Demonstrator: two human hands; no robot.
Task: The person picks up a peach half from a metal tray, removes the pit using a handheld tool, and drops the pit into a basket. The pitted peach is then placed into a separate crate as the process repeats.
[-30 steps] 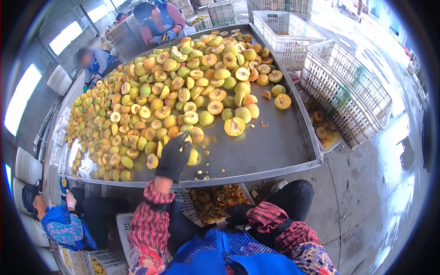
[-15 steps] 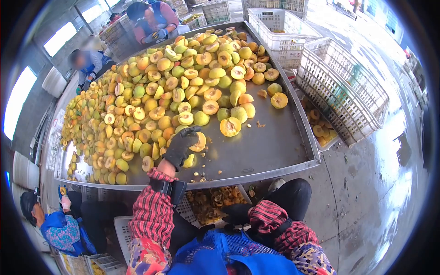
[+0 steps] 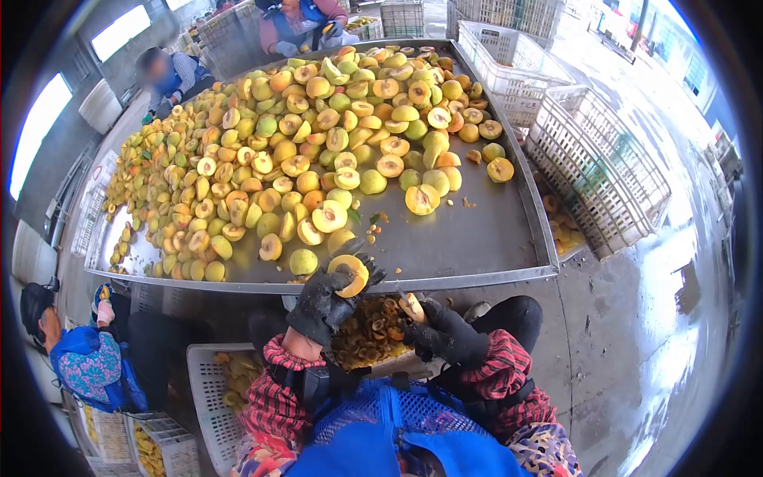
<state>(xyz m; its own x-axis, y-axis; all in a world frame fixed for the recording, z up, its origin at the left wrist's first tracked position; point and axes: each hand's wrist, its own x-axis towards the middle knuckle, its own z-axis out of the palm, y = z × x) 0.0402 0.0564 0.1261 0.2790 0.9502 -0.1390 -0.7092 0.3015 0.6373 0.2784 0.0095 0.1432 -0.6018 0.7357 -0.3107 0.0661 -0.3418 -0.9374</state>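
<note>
My left hand point(image 3: 322, 302), in a dark glove, holds a halved yellow fruit point(image 3: 355, 276) by its edge, over the front rim of the metal table point(image 3: 477, 277). To its right, my right hand point(image 3: 449, 332), also in a dark glove, is closed around a small knife by its light-coloured handle point(image 3: 412, 308); the blade points up toward the left. The two hands are apart. Beyond them lies a large heap of halved and whole yellow-green fruit point(image 3: 278, 151). Below the hands stands a crate of brown fruit scraps point(image 3: 369, 330).
White plastic crates point(image 3: 592, 167) stand right of the table. Another crate point(image 3: 208, 397) with fruit pieces is at my lower left. One person point(image 3: 91, 362) sits at the left; two others, one in a striped sleeve point(image 3: 184, 73), one at the far edge point(image 3: 298, 24), work across the table.
My left hand has drawn back from the heap toward me, with the halved fruit in it. My right hand has come into view with the knife. The view has shifted slightly.
</note>
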